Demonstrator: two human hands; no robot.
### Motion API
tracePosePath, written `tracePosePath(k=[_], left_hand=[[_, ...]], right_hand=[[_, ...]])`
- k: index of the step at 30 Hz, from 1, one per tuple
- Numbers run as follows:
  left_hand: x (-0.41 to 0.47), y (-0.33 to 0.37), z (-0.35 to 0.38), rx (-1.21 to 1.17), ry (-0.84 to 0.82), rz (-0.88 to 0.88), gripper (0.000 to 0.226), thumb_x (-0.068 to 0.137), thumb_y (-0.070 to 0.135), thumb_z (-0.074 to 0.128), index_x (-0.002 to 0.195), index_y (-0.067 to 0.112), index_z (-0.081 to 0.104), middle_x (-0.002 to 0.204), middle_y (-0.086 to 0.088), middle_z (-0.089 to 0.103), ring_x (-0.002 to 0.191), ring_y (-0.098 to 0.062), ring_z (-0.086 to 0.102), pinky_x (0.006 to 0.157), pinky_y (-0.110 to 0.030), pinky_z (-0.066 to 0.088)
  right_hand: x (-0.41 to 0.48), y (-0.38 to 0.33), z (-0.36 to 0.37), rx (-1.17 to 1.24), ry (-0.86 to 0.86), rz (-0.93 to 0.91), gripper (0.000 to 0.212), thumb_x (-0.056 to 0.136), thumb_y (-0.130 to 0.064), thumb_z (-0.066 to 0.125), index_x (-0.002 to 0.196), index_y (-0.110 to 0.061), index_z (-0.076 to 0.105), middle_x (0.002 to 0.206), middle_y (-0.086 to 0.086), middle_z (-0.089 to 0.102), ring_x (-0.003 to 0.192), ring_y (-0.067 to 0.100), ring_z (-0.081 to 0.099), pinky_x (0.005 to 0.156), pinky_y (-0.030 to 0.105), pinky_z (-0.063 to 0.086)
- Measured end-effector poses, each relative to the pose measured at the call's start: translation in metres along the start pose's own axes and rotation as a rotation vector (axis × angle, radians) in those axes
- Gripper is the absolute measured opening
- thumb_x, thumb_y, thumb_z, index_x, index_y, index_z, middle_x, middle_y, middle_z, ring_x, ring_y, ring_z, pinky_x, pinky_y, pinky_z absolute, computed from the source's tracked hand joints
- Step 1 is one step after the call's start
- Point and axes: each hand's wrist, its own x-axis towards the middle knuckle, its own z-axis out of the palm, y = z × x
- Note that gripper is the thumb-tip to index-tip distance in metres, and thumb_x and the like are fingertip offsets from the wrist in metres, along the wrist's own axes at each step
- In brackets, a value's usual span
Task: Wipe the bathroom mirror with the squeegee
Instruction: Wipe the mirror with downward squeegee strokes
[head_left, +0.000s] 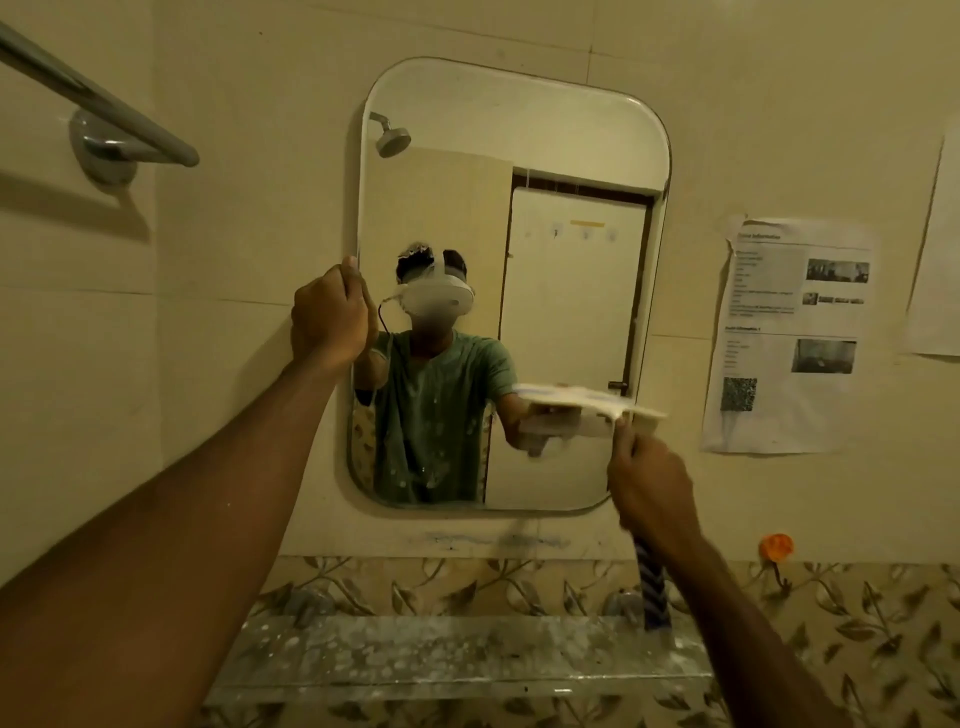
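Note:
A rounded rectangular mirror (571, 145) hangs on the tiled wall straight ahead. My left hand (330, 317) grips the mirror's left edge at mid height. My right hand (652, 493) is closed around the handle of a squeegee (592, 402), whose pale, blurred blade lies roughly level against the lower right part of the glass. A blue-striped part of the handle (652, 582) sticks out below my wrist. The glass reflects a person in a green shirt, a shower head and a white door.
A metal towel bar (104, 109) juts from the wall at upper left. Printed paper sheets (784, 338) are stuck to the wall right of the mirror. A spotted glass shelf (441, 654) runs below, with an orange hook (776, 548) at right.

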Motion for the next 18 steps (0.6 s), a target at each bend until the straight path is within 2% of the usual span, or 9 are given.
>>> tracePosePath(k=[4,7,11,13,15,18], left_hand=[[0.001,-0.003,0.0,-0.039,-0.057,0.007,0.047,0.104,0.034,0.027,0.1,0.001,0.06,0.097,-0.019,0.066,0.084,-0.027,0.059,0.069,-0.03,0.04],[0.001,-0.008,0.001,-0.059,-0.085,0.042,0.043,0.103,0.033,0.029,0.105,0.002,0.059,0.099,-0.019,0.065,0.09,-0.028,0.06,0.073,-0.029,0.039],[0.001,-0.01,0.003,-0.083,-0.087,0.058,0.04,0.103,0.031,0.03,0.105,0.002,0.059,0.099,-0.019,0.064,0.089,-0.027,0.058,0.073,-0.028,0.038],[-0.001,-0.01,0.003,-0.09,-0.091,0.048,0.04,0.103,0.031,0.03,0.105,0.002,0.058,0.1,-0.019,0.064,0.091,-0.028,0.059,0.074,-0.028,0.039],[-0.001,-0.009,0.002,-0.088,-0.107,0.035,0.041,0.103,0.031,0.03,0.106,0.002,0.058,0.102,-0.019,0.064,0.095,-0.03,0.059,0.076,-0.029,0.04],[0.001,-0.009,0.0,-0.096,-0.134,0.012,0.041,0.103,0.032,0.029,0.106,0.002,0.057,0.103,-0.019,0.063,0.097,-0.031,0.059,0.079,-0.032,0.042]], right_hand=[[0.025,-0.016,-0.012,0.06,0.043,-0.078,0.053,0.102,-0.047,0.024,0.074,-0.013,0.053,0.068,0.013,0.064,0.06,0.029,0.065,0.06,0.048,0.059],[-0.006,0.005,0.009,0.027,0.056,-0.045,0.048,0.103,-0.042,0.026,0.076,-0.014,0.055,0.065,0.007,0.062,0.058,0.023,0.064,0.054,0.039,0.057],[-0.054,0.033,0.034,0.045,-0.005,0.027,0.043,0.103,-0.037,0.028,0.076,-0.016,0.055,0.059,0.002,0.058,0.048,0.011,0.054,0.044,0.025,0.044],[-0.062,0.04,0.037,0.014,-0.026,0.044,0.046,0.103,-0.037,0.027,0.075,-0.015,0.055,0.056,0.0,0.056,0.046,0.009,0.051,0.044,0.022,0.038],[-0.057,0.037,0.032,-0.012,-0.024,0.035,0.049,0.103,-0.038,0.026,0.072,-0.014,0.055,0.058,0.003,0.057,0.05,0.013,0.053,0.046,0.026,0.04],[-0.028,0.022,0.018,0.044,0.037,0.021,0.053,0.102,-0.044,0.025,0.074,-0.013,0.057,0.064,0.007,0.061,0.056,0.021,0.06,0.052,0.035,0.052]])
